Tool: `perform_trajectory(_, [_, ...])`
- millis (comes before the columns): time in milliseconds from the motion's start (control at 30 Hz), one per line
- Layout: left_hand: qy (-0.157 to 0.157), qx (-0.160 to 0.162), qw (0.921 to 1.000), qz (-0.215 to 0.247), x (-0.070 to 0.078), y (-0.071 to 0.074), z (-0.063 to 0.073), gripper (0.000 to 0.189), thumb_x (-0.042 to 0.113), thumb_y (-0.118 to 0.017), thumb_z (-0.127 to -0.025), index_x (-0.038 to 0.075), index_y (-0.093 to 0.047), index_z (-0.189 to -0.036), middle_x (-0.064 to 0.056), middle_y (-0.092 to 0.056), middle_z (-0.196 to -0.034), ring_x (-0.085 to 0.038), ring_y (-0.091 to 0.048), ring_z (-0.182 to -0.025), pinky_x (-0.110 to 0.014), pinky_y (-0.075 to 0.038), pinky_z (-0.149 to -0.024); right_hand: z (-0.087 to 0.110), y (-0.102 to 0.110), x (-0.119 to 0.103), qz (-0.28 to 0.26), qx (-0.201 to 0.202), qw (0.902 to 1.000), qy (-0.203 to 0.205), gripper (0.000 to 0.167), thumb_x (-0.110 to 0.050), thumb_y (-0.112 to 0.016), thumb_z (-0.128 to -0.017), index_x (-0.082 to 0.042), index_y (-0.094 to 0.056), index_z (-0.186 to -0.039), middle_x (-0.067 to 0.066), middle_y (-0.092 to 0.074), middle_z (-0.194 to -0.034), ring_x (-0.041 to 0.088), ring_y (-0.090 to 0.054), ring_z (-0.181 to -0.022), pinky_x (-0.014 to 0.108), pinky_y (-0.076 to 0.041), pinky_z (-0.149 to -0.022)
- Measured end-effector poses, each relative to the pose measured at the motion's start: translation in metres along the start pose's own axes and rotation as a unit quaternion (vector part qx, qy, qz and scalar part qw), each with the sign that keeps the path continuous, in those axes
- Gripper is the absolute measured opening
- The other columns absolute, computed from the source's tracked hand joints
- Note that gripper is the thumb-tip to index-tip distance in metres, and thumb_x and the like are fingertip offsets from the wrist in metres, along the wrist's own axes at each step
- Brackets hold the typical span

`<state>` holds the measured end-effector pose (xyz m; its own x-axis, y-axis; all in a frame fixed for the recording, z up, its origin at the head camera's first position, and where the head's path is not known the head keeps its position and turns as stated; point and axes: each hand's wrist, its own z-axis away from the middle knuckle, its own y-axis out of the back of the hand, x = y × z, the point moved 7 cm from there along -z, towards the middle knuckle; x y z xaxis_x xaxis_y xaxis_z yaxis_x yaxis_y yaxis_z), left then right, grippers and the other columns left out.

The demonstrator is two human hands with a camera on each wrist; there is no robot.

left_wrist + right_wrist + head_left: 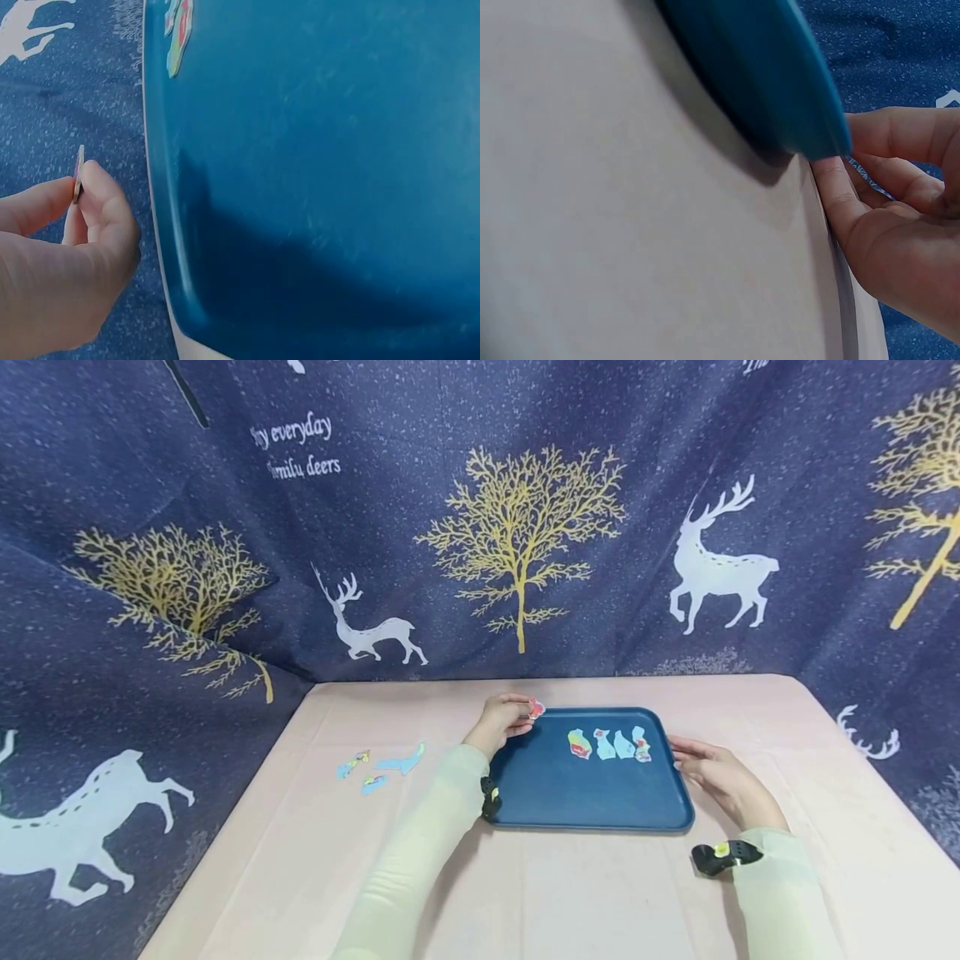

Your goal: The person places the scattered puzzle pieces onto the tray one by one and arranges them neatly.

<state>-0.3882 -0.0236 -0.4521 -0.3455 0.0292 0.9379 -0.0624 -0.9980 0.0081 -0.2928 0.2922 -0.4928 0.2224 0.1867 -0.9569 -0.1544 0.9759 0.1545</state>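
Observation:
My left hand [504, 720] pinches a small flat red-and-white puzzle piece [536, 708] between thumb and fingertips, above the tray's back left corner. From the left wrist the puzzle piece [79, 174] appears edge-on and thin. A dark blue tray [585, 793] with a raised rim lies on the table. Several irregular printed puzzle pieces [623, 745] sit in a row in its back right part. At the tray's right side, my right hand [723, 777] grips the rim. In the right wrist view, thumb and forefinger meet the tray edge [810, 112], their tips partly hidden.
Left of the tray, light blue and yellow puzzle pieces [405, 762] lie loose on the pale pink table [300, 860]. A dark blue cloth [585, 568] with deer and gold trees hangs behind the table. Both wrists carry black straps [726, 856].

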Motion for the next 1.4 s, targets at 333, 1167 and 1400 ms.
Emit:
perform_trajectory(333, [0.029, -0.027, 0.9988, -0.028, -0.012, -0.013, -0.001, 0.026, -0.003, -0.066, -0.086, 0.003, -0.067, -0.111, -0.010, -0.067, -0.091, -0.014, -0.061, -0.067, -0.027, -0.060, -0.072, 0.000, 0.001, 0.000, -0.004, 0.001, 1.0000, 0.000, 0.066, 0.001, -0.048, -0.088, 0.005, -0.021, -0.149, 0.028, -0.024, -0.152, -0.010, -0.048, -0.101, 0.045, -0.027, -0.115])
perform_trajectory(1167, [0.034, -0.009, 0.9901, -0.135, -0.025, -0.031, -0.003, 0.015, -0.009, -0.068, -0.082, -0.003, -0.070, -0.096, -0.014, -0.070, -0.084, -0.015, -0.063, -0.060, -0.030, -0.061, -0.066, -0.003, 0.001, 0.000, -0.006, 0.006, 0.9999, -0.011, 0.069, 0.004, -0.048, -0.086, 0.005, -0.020, -0.150, 0.029, -0.024, -0.152, 0.039, -0.028, -0.137, 0.049, -0.025, -0.116])
perform_trajectory(1400, [0.027, -0.003, 0.9884, -0.150, -0.026, -0.031, -0.003, 0.011, -0.009, -0.069, -0.082, -0.006, -0.070, -0.093, -0.015, -0.070, -0.081, -0.014, -0.061, -0.055, -0.031, -0.061, -0.065, -0.003, 0.001, 0.001, 0.001, 0.001, 0.9999, -0.010, 0.068, 0.002, -0.048, -0.087, 0.005, -0.021, -0.150, 0.028, -0.025, -0.152, 0.031, -0.036, -0.134, 0.045, -0.028, -0.115])
